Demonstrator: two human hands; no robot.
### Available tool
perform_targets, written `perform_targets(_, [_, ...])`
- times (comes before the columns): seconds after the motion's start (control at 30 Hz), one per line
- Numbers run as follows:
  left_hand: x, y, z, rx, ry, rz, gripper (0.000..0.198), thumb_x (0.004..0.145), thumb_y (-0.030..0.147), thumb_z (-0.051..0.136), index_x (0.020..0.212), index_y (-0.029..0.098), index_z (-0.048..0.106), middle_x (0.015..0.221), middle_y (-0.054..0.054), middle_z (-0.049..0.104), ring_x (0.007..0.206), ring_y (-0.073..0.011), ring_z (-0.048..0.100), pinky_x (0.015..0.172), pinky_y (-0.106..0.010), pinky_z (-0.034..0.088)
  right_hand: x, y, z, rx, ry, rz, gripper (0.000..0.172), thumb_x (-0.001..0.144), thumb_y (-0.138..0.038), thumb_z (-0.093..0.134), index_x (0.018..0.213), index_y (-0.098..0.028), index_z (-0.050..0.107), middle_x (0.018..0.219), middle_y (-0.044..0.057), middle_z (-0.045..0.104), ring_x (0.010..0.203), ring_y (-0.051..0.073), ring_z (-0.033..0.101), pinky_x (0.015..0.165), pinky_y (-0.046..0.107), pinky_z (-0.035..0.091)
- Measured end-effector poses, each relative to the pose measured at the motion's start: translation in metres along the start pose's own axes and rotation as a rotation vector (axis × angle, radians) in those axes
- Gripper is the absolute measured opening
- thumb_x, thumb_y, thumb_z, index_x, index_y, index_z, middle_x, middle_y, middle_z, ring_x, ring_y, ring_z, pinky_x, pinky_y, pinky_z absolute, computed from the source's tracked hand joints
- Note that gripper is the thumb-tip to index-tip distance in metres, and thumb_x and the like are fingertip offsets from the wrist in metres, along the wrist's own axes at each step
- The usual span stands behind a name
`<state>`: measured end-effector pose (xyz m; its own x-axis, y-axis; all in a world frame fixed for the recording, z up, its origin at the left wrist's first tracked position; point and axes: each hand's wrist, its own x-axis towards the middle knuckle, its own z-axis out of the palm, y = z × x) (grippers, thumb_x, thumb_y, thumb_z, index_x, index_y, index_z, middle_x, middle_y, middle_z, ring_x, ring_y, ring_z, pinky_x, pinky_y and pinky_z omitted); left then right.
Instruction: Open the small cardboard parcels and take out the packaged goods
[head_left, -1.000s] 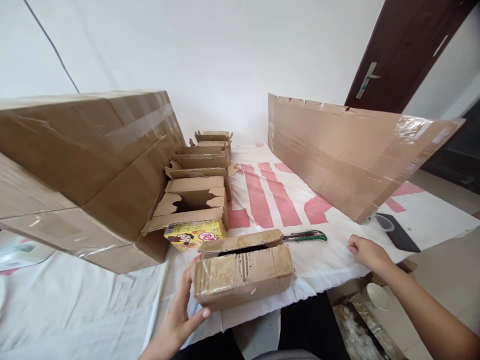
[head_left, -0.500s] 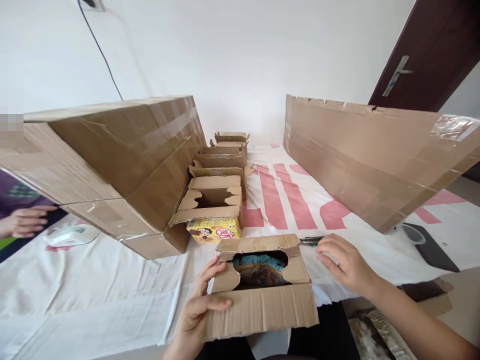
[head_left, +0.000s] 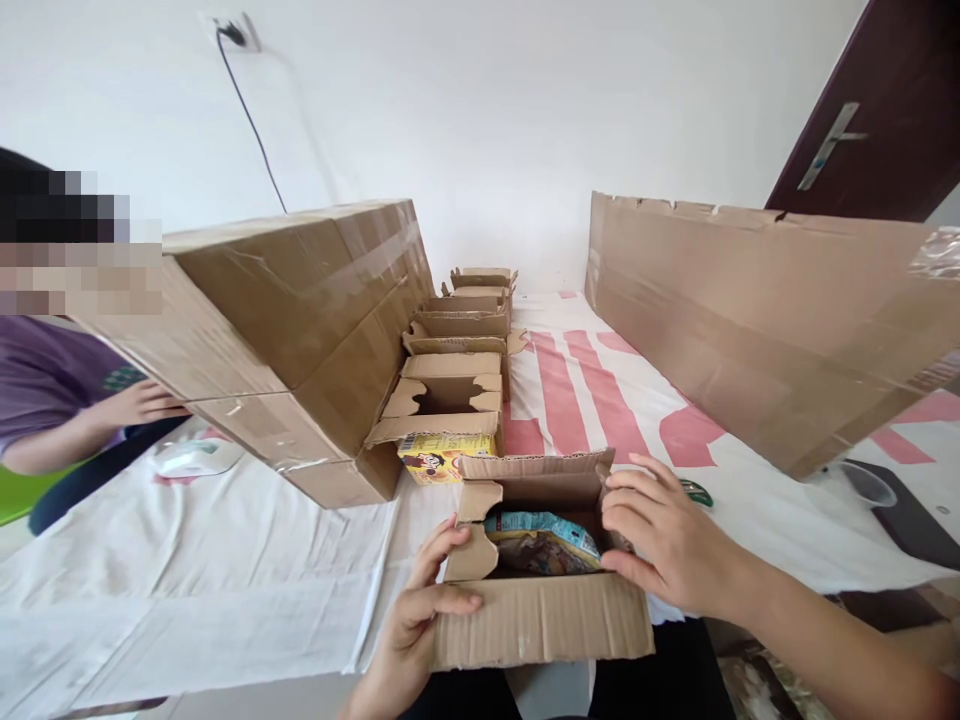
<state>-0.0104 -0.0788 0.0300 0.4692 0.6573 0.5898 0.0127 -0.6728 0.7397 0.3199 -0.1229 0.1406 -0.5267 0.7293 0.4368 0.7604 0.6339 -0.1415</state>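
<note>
A small cardboard box [head_left: 544,625] is tilted at the near table edge, its mouth towards me. My left hand [head_left: 420,610] grips its left end, thumb on the near flap and fingers on the left side. My right hand [head_left: 667,540] is at the right end, fingers and thumb around the right end flap, which is mostly hidden by them. The far flap stands raised, and the left flap is partly folded in. Inside lies a blue and brown plastic packet [head_left: 547,540]. A green-handled cutter [head_left: 696,492] lies on the cloth just beyond my right hand, partly hidden.
A row of open cardboard boxes [head_left: 457,365] runs towards the wall, with a yellow printed carton [head_left: 439,460] at its near end. Large cardboard boxes [head_left: 322,320] stand left, a cardboard panel [head_left: 750,320] right. Another person's hand [head_left: 146,402] is at far left, near a white object [head_left: 199,455].
My right hand has moved from beside the cutter to the box's right flap, which is now drawn outward. The far flap has risen and the opening is wider. My view has shifted left.
</note>
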Motion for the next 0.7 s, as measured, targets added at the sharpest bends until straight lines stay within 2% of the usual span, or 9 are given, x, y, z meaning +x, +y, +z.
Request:
perform_targets(0.07, [0.002, 0.003, -0.006, 0.041, -0.034, -0.051, 0.026, 0.097, 0.020, 0.050, 0.103, 0.034, 0.070, 0.150, 0.000, 0.043, 0.147, -0.0299, 0.025, 0.116, -0.059, 0.028, -0.002, 0.002, -0.009, -0.057, 0.008, 0.045, 0.015, 0.094, -0.028, 0.054, 0.085, -0.020, 0.063, 0.095, 0.006, 0.068, 0.107, 0.027, 0.054, 0.103, 0.051, 0.034])
perform_targets(0.13, [0.007, 0.008, -0.016, 0.070, -0.073, -0.094, 0.029, 0.098, 0.021, 0.046, 0.104, 0.033, 0.072, 0.143, -0.004, 0.050, 0.144, -0.0320, 0.032, 0.113, -0.060, 0.033, -0.005, 0.004, -0.015, -0.102, -0.021, 0.094, 0.013, 0.092, -0.025, 0.055, 0.083, -0.021, 0.065, 0.094, 0.006, 0.069, 0.105, 0.028, 0.054, 0.097, 0.051, 0.037])
perform_targets(0.23, [0.021, 0.019, -0.032, 0.031, 0.005, -0.068, 0.029, 0.099, 0.023, 0.043, 0.104, 0.030, 0.071, 0.115, -0.007, 0.066, 0.123, -0.0291, 0.056, 0.099, -0.050, 0.051, -0.010, 0.006, -0.017, -0.138, -0.075, 0.169, 0.012, 0.091, -0.027, 0.059, 0.087, -0.021, 0.068, 0.089, 0.006, 0.069, 0.098, 0.028, 0.057, 0.090, 0.050, 0.042])
perform_targets(0.3, [0.035, 0.028, -0.039, 0.036, 0.054, -0.025, 0.027, 0.098, 0.020, 0.044, 0.104, 0.029, 0.069, 0.099, -0.005, 0.070, 0.106, -0.0245, 0.064, 0.089, -0.041, 0.055, -0.011, 0.007, -0.014, -0.139, -0.111, 0.186, 0.013, 0.090, -0.031, 0.062, 0.091, -0.020, 0.069, 0.086, 0.007, 0.068, 0.091, 0.028, 0.058, 0.084, 0.048, 0.046])
perform_targets(0.33, [0.044, 0.033, -0.040, 0.064, 0.033, -0.009, 0.026, 0.098, 0.018, 0.046, 0.103, 0.028, 0.068, 0.096, -0.005, 0.070, 0.101, -0.0229, 0.066, 0.087, -0.038, 0.055, -0.011, 0.008, -0.012, -0.135, -0.122, 0.181, 0.016, 0.090, -0.033, 0.063, 0.094, -0.020, 0.070, 0.086, 0.008, 0.068, 0.088, 0.027, 0.059, 0.081, 0.046, 0.048])
perform_targets(0.4, [0.063, 0.044, -0.038, 0.147, -0.097, -0.003, 0.024, 0.097, 0.017, 0.047, 0.103, 0.026, 0.068, 0.097, -0.005, 0.072, 0.099, -0.0218, 0.067, 0.084, -0.035, 0.055, -0.008, 0.009, -0.007, -0.116, -0.129, 0.153, 0.026, 0.090, -0.040, 0.063, 0.104, -0.019, 0.069, 0.092, 0.009, 0.070, 0.089, 0.027, 0.061, 0.080, 0.044, 0.051])
perform_targets(0.5, [0.090, 0.058, -0.030, 0.287, -0.397, -0.022, 0.021, 0.095, 0.026, 0.055, 0.112, 0.024, 0.067, 0.112, -0.009, 0.072, 0.112, -0.0247, 0.064, 0.093, -0.038, 0.053, -0.001, 0.010, 0.000, -0.060, -0.135, 0.101, 0.058, 0.085, -0.060, 0.062, 0.125, -0.018, 0.063, 0.120, 0.015, 0.067, 0.113, 0.032, 0.059, 0.095, 0.048, 0.050])
perform_targets(0.6, [0.105, 0.063, -0.021, 0.466, -0.663, -0.012, 0.047, 0.086, 0.046, 0.066, 0.128, 0.025, 0.061, 0.131, -0.012, 0.064, 0.135, -0.0346, 0.047, 0.112, -0.057, 0.035, 0.003, 0.013, 0.006, -0.002, -0.243, 0.120, 0.099, 0.072, -0.078, 0.059, 0.146, -0.014, 0.044, 0.152, 0.021, 0.041, 0.140, 0.039, 0.036, 0.112, 0.057, 0.035])
perform_targets(0.7, [0.107, 0.060, -0.013, 0.632, -0.751, 0.017, 0.056, 0.083, 0.055, 0.065, 0.131, 0.026, 0.059, 0.138, -0.013, 0.059, 0.140, -0.0408, 0.036, 0.115, -0.069, 0.014, 0.003, 0.017, 0.011, 0.068, -0.405, 0.219, 0.120, 0.063, -0.084, 0.060, 0.153, -0.011, 0.028, 0.161, 0.024, 0.017, 0.148, 0.042, 0.013, 0.117, 0.062, 0.021])
